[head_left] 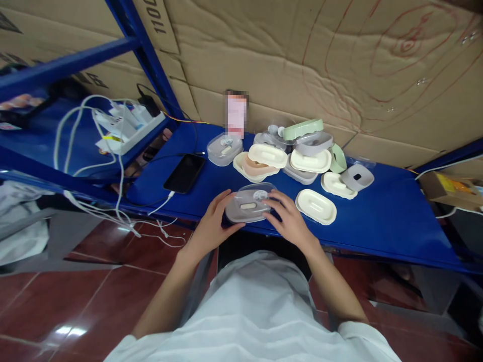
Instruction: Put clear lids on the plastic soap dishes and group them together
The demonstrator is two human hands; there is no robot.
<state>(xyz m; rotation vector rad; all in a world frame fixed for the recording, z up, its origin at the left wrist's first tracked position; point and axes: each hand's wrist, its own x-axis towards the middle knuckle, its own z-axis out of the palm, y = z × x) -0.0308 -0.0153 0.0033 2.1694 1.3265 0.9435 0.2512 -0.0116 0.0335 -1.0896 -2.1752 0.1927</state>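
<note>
A grey oval box with a clear domed lid [247, 205] sits at the near edge of the blue table. My left hand [213, 221] grips its left side, thumb along the near edge and fingers round the far side. From the right, my right hand [289, 217] has its fingers curled on the lid and right edge, by a round sticker. A pale bar shows through the lid. Right of my right hand lies a cream oval tray [316, 206]. Behind the box are stacked cream trays [267, 155] and another clear-lidded box [225, 149].
A black phone [184, 173] with a white cable lies to the left. Another phone [236, 113] leans on the cardboard wall. Green pieces [304, 129] and a grey cover [357, 176] lie behind, right. White cables [121, 201] hang by a blue frame post [151, 60].
</note>
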